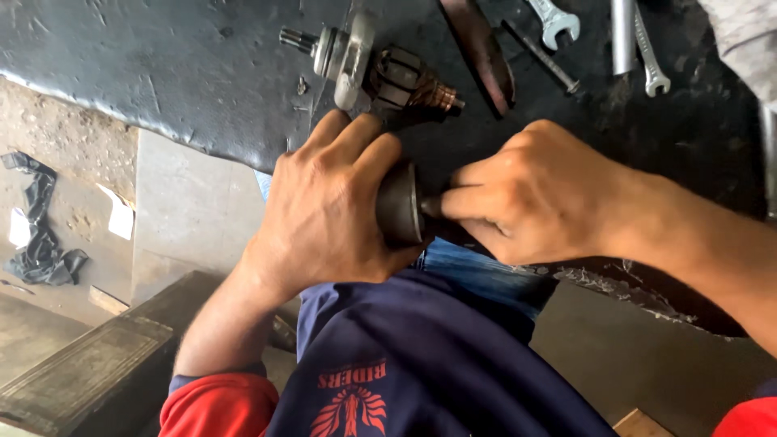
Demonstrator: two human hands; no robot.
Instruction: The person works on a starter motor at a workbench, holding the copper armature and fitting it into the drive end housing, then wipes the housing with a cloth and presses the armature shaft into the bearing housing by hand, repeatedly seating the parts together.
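My left hand (324, 206) wraps around a dark round metal housing (398, 206), held at the front edge of a black workbench (162, 65). My right hand (526, 194) pinches a small part at the housing's open end, fingertips pressed against it. The part itself is hidden by my fingers. Just beyond my left hand lies a motor armature (380, 69) with a silver end plate, a splined shaft and a copper commutator.
Two spanners (554, 20) (651, 57), a thin rod (541, 57), a flat dark bar (483, 50) and a metal tube (622, 32) lie at the back right of the bench. A dark wooden block (89, 364) and black plastic scrap (36, 235) sit on the floor at left.
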